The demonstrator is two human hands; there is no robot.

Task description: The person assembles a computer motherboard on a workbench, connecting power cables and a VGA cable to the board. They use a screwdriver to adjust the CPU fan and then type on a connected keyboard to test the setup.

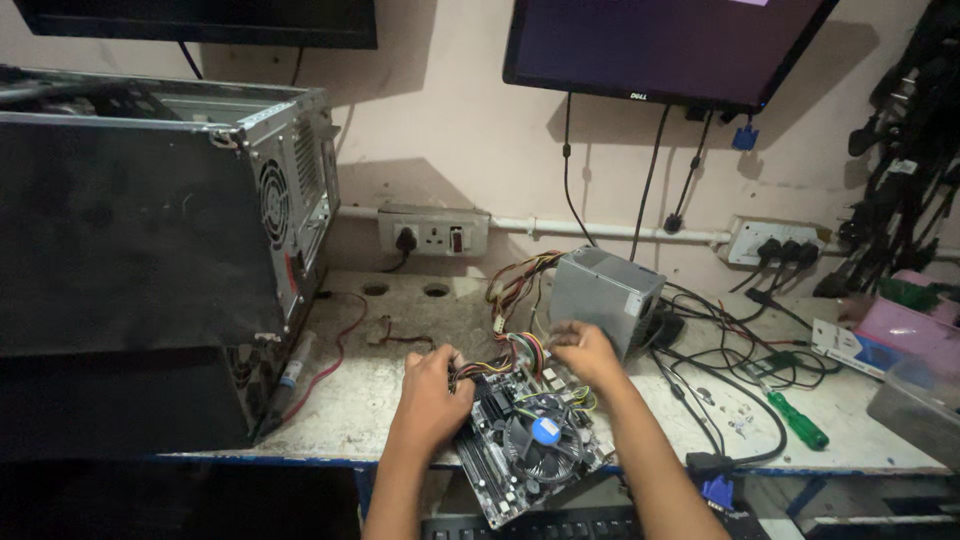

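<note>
Working: both hands at the board (pixel 530 440), table's front edge.
Left hand (pixel 432 385): gripped wires (pixel 500 362).
Right hand (pixel 585 350): pinched wires.
Next: needed a steady pull.

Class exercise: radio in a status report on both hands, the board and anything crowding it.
Left hand and right hand both on the cable bundle above the motherboard. Board overhangs the bench edge. Power supply close behind.

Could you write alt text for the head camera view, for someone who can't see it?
Two bare hands, left hand and right hand, grip coloured wires at the top of a circuit board with a round fan, on a worn workbench. A grey power supply box sits behind, a computer case at left, a green screwdriver at right.
</note>
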